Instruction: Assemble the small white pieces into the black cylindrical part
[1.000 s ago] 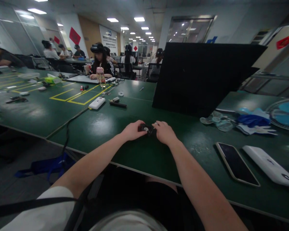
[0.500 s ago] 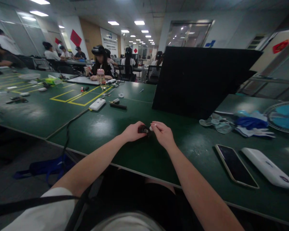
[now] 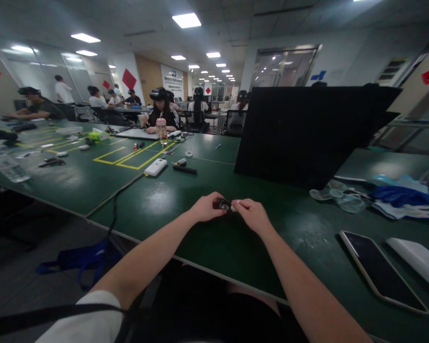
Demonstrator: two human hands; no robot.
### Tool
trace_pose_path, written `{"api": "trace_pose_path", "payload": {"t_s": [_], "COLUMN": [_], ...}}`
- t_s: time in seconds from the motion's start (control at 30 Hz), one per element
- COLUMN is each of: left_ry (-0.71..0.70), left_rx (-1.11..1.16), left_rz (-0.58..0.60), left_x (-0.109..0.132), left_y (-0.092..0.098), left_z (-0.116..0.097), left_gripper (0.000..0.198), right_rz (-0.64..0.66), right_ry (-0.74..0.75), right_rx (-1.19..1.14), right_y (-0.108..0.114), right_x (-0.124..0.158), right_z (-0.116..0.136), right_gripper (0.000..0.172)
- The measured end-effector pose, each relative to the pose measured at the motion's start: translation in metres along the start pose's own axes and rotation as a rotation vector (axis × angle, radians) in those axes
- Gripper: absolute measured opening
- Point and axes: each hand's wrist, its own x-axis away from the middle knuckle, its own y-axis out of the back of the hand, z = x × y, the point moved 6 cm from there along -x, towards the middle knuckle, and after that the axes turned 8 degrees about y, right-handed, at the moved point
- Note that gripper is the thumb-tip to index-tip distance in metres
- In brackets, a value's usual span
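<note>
In the head view my left hand [image 3: 206,208] is closed around a small dark part [image 3: 220,203] with a light, shiny spot on its near face. The part's exact kind is too small to make out. Just to its right, my right hand [image 3: 253,215] pinches a small white piece [image 3: 233,208] between thumb and fingers. That piece is at the dark part's right end; whether the two touch I cannot tell. Both hands are held low over the green table [image 3: 200,238], near its front edge.
A large black panel [image 3: 300,138] stands beyond my right hand. To the right lie a phone [image 3: 382,271], a white device [image 3: 420,259], clear fan blades [image 3: 343,195] and blue-white gloves [image 3: 400,195]. Left-back are a white power bank [image 3: 156,166], a black bar [image 3: 185,169] and a bottle [image 3: 161,132]. A co-worker [image 3: 164,112] sits opposite.
The view has tilted up and turned left, so everything appears lower and further right. My right hand's white piece has come closer to the dark part in my left hand.
</note>
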Motion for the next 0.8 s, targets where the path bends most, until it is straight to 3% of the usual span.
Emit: {"api": "trace_pose_path", "payload": {"t_s": [0.13,0.63,0.8], "left_ry": [0.002,0.003,-0.011], "left_rx": [-0.008,-0.016,-0.002], "left_rz": [0.014,0.004,0.028], "left_x": [0.000,-0.001,0.001], "left_y": [-0.001,-0.001,-0.002], "left_z": [0.000,0.001,-0.002], "left_gripper": [0.047,0.045,0.044], "right_rz": [-0.015,-0.157,-0.022], "right_ry": [0.064,0.178,0.147], "right_rx": [-0.044,0.056,0.090], "right_y": [-0.001,0.008,-0.004], "right_x": [0.001,0.008,0.005], "right_z": [0.006,0.018,0.014], "right_gripper": [0.023,0.026,0.023]}}
